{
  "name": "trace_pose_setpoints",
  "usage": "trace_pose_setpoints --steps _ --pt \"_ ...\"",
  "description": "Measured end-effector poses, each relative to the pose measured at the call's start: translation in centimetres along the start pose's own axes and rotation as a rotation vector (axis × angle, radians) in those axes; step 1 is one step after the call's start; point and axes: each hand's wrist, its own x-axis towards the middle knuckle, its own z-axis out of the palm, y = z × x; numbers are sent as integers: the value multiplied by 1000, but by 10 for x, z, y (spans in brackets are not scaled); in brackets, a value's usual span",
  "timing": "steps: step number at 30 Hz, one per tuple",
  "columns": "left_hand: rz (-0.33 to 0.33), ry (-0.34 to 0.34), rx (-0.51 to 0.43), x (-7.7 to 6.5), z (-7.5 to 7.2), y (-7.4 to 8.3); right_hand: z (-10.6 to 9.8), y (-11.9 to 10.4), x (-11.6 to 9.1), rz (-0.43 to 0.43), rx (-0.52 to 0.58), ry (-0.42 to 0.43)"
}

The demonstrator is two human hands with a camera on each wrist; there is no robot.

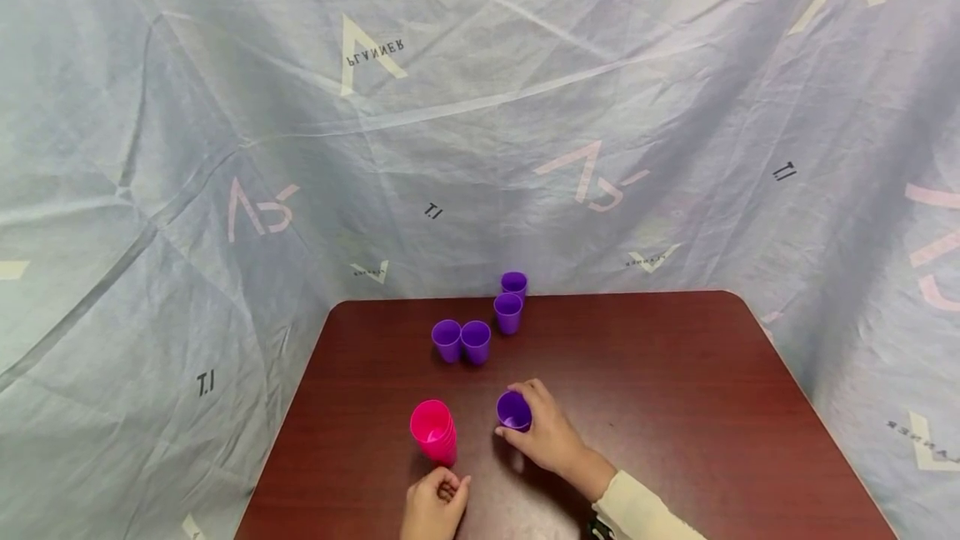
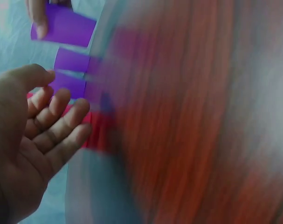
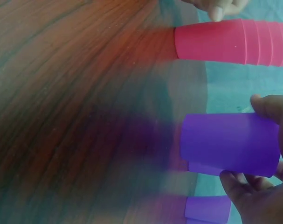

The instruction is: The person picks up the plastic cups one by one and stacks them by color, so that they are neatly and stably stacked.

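Observation:
My right hand (image 1: 551, 436) grips a purple cup (image 1: 514, 412) near its rim, thumb on the near side and fingers on the far side. In the right wrist view that cup (image 3: 230, 142) seems to be just above the tabletop. Left of it stands a stack of pink cups (image 1: 433, 430), nested with mouths up. My left hand (image 1: 437, 502) lies close in front of the stack with fingers loosely bent and nothing in them. The left wrist view shows the palm of the left hand (image 2: 48, 121) turned partly to the camera, the stack partly hidden behind the fingers.
Farther back, two purple cups (image 1: 461, 342) stand side by side, mouths up. Behind them to the right are two more purple cups (image 1: 510, 302), one behind the other near the far edge. The dark red-brown table (image 1: 675, 407) meets a grey printed curtain (image 1: 480, 107).

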Motion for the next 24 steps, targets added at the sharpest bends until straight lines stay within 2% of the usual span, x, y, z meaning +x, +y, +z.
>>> trace_pose_setpoints --steps 4,9,12,19,22,24 --pt "97 -23 -56 -2 12 6 -2 0 -2 -24 -32 -35" --pt "147 -49 -102 -3 25 13 -3 1 -5 -59 -32 -55" --pt "125 -100 -126 -2 30 18 -2 1 -7 -83 -30 -70" --pt "-5 -239 -130 6 38 26 0 3 -12 -143 -50 -104" --pt "-15 -261 -124 11 41 28 2 3 -13 -152 -45 -115" --pt "3 -259 -78 14 44 29 4 3 -13 -156 -39 -127"
